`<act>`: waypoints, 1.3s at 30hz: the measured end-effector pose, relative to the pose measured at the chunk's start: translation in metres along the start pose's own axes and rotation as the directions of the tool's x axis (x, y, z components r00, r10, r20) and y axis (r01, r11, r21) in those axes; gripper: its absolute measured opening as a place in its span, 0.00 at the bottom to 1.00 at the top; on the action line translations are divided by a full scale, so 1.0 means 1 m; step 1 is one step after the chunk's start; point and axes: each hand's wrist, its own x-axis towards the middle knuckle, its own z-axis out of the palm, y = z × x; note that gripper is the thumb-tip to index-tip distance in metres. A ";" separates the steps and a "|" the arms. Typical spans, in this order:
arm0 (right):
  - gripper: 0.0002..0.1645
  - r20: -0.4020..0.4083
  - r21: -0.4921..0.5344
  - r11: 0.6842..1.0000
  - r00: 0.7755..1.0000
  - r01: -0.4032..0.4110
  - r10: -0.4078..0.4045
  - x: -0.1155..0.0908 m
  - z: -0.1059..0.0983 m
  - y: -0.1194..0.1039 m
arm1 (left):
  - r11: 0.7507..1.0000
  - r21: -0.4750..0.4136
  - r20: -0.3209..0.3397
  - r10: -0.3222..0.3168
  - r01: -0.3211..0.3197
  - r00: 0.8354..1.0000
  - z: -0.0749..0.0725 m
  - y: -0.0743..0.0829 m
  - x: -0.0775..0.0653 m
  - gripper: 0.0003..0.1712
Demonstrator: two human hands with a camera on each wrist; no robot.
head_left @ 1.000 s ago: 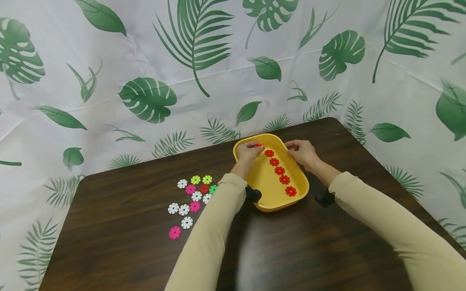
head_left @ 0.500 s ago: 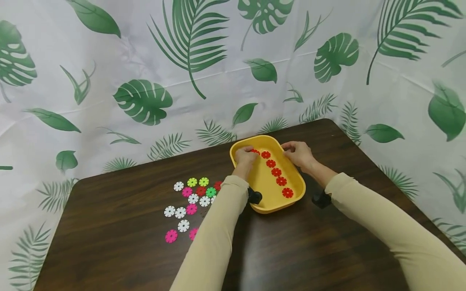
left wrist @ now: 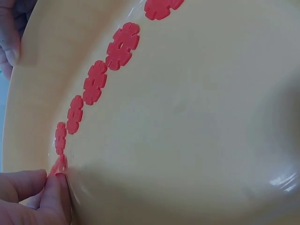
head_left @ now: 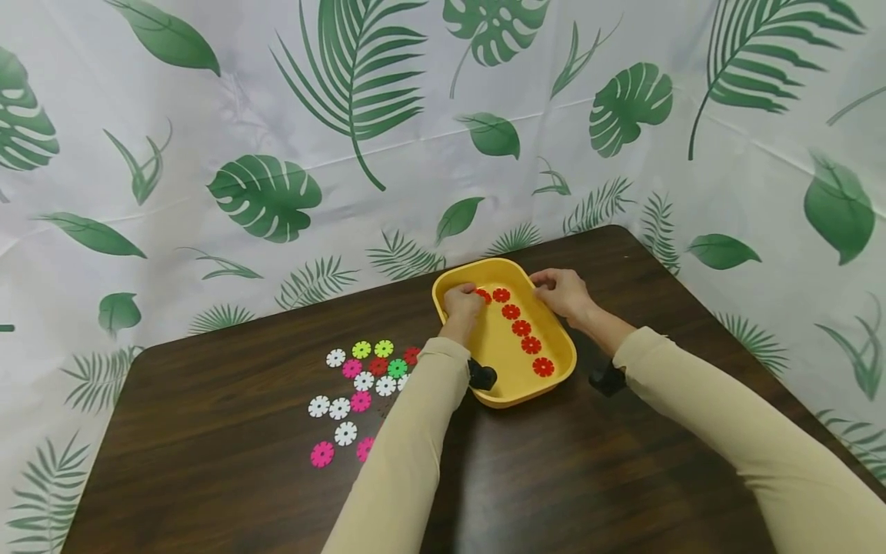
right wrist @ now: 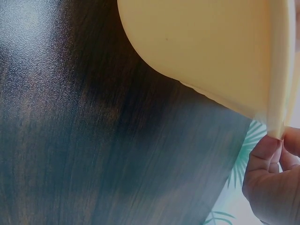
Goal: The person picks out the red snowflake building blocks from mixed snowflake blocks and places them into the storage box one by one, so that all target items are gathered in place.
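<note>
A yellow plastic tray (head_left: pixel 494 346) stands toward the back of the table. On its floor, several red notched plastic discs (head_left: pixel 521 328) lie in a slanting line along the right side. Inside the tray's far left part, my left hand (head_left: pixel 462 308) pinches another red disc (left wrist: pixel 60 165) between thumb and fingers. The left wrist view has that disc at the end of the line, partly hidden by the fingertips. My right hand (head_left: pixel 564 294) grips the tray's right rim, with thumb and finger on either side of it in the right wrist view.
Left of the tray, loose notched discs lie scattered on the dark wooden table (head_left: pixel 228 431): white (head_left: pixel 345 433), pink (head_left: pixel 322 454), yellow (head_left: pixel 361 349), green (head_left: pixel 398 368) and darker red. My left sleeve covers some. A leaf-print cloth (head_left: pixel 388 115) hangs behind the table.
My left hand has lowered the pinched red disc and drawn it slightly nearer within the tray. The right hand keeps its grip on the rim. The head view has shifted a little.
</note>
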 end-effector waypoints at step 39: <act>0.21 -0.003 0.000 1.000 1.000 -0.013 0.013 0.001 0.002 -0.002 | 0.967 -0.251 0.395 0.052 0.053 0.917 -0.112 0.127 -0.157 0.26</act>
